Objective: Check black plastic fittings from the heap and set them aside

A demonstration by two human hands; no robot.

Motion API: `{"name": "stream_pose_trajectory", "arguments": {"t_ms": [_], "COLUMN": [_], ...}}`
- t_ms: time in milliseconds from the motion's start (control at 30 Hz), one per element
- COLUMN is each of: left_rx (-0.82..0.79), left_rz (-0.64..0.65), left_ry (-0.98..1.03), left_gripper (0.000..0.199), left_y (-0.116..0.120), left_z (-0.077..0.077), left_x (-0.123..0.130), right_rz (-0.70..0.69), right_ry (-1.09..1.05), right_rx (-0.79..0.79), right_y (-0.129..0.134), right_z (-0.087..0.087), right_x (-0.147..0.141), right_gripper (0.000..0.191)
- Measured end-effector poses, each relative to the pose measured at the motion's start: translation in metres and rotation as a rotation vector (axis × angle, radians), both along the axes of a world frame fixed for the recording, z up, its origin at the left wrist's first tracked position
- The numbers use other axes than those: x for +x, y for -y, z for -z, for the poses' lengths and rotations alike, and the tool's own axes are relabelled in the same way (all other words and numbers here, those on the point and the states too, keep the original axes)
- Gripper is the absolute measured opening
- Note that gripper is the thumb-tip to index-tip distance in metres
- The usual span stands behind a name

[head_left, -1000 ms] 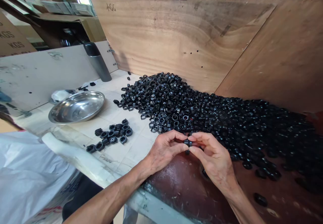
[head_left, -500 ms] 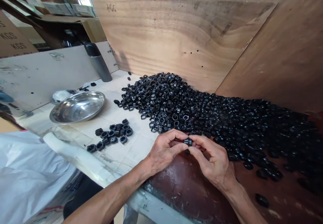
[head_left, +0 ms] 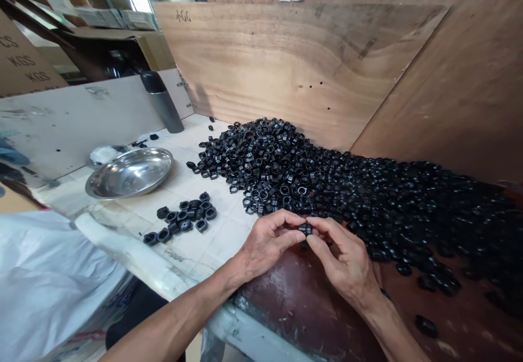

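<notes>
Between the fingertips of both hands is a small black ring-shaped part (head_left: 305, 228). My left hand (head_left: 272, 242) pinches it from the left with thumb and forefinger; my right hand (head_left: 343, 253) grips its right side the same way. Just behind the hands spreads a big heap of black parts (head_left: 269, 155), running off to the right. A small group of black ring parts (head_left: 186, 215) lies on the pale table to the left of my hands. Below the hands is a dark red-brown surface (head_left: 294, 296).
A shiny metal bowl (head_left: 131, 174) stands at the left, with a dark grey bottle (head_left: 165, 106) behind it. Wooden boards (head_left: 286, 51) wall off the back. White sacking (head_left: 44, 286) hangs at the lower left. One loose black part (head_left: 426, 325) lies at the lower right.
Both hands hold nearly the same pose around the black part. The whole view has shifted slightly, with the scene a little further right.
</notes>
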State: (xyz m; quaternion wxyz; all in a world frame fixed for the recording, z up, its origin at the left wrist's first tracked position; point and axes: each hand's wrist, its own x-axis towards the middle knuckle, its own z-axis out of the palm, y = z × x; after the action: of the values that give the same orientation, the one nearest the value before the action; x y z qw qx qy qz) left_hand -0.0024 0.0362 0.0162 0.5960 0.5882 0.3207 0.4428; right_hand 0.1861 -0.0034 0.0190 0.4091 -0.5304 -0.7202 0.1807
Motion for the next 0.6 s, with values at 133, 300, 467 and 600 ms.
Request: {"name": "stream_pose_trajectory", "arguments": {"t_ms": [133, 300, 467, 600], "left_rx": [-0.003, 0.015, 0.045, 0.037], "left_rz": [-0.003, -0.015, -0.028, -0.022], "left_ry": [0.019, 0.01, -0.029, -0.039], "left_gripper": [0.017, 0.018, 0.018, 0.02], "left_y": [-0.0007, -0.0013, -0.0014, -0.0009], "left_z": [-0.0008, -0.0005, -0.0022, -0.0036], "left_x": [-0.0002, -0.0005, -0.0009, -0.0012], "right_rz": [-0.006, 0.007, 0.009, -0.01], "right_ry": [0.072, 0.042, 0.024, 0.044], "right_rx": [0.051, 0.009, -0.003, -0.017], "right_y": [-0.0002, 0.0005, 0.0014, 0.0018], "right_z": [-0.0018, -0.0037, -0.0035, -0.0021], "right_x": [-0.0022, -0.0045, -0.0018, 0.0007], "right_gripper": [0.024, 0.023, 0.027, 0.025]}}
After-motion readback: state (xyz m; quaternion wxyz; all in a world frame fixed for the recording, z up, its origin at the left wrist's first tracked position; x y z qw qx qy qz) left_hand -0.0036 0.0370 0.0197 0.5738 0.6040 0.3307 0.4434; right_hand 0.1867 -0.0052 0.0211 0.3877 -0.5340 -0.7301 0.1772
